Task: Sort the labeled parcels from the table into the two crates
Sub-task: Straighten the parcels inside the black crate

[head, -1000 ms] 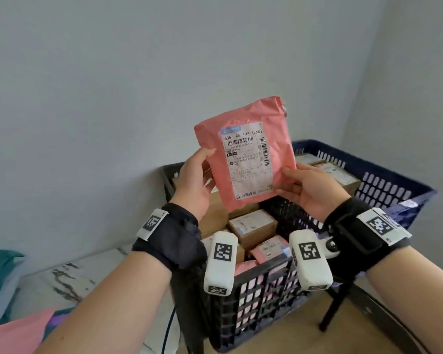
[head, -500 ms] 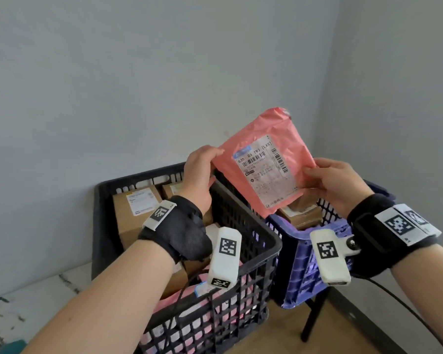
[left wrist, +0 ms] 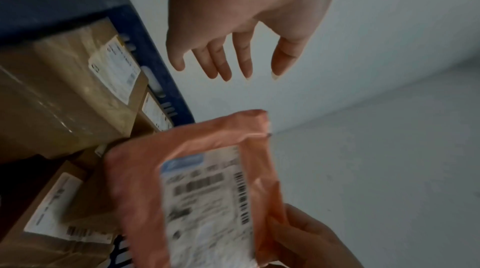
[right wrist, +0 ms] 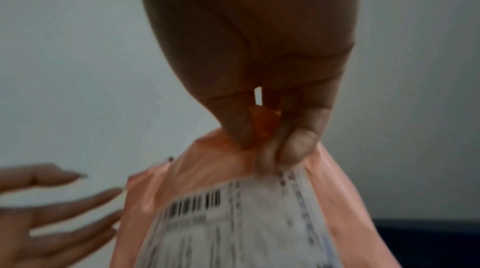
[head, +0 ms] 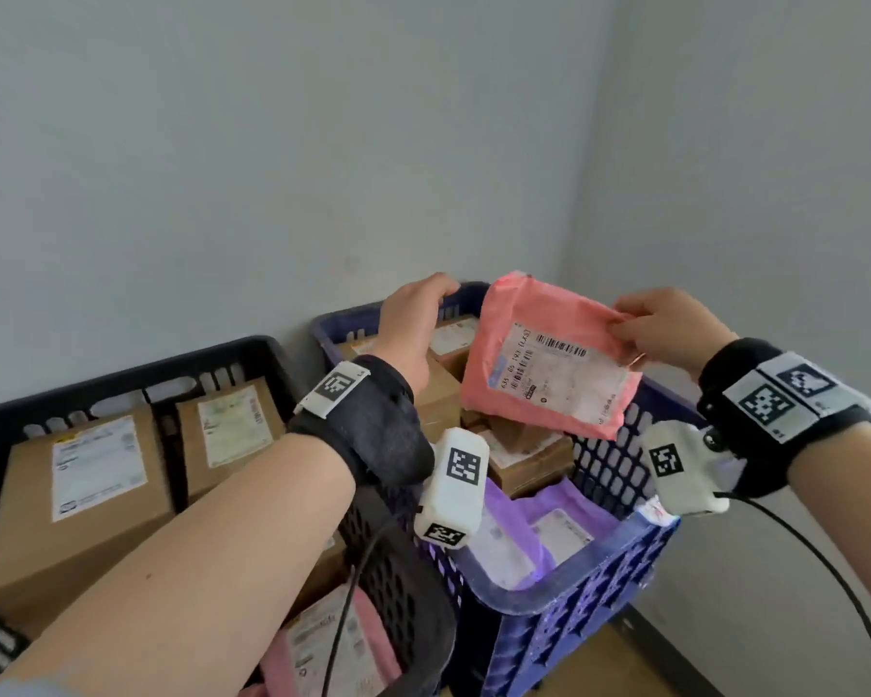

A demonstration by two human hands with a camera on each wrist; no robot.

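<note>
Parcel edge pinched by right hand.

Pink parcel with white barcoded label; blue crate, black crate.

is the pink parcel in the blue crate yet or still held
Still held, not in. The right hand pinches the pink parcel by one edge above the blue crate; the left hand is open, off it.

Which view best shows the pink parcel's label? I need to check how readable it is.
The head view: the pink parcel's label shows whole and sharpest, over the blue crate. The left wrist view shows the label blurred; the right wrist view shows it blurred, partly under the right hand.
</note>
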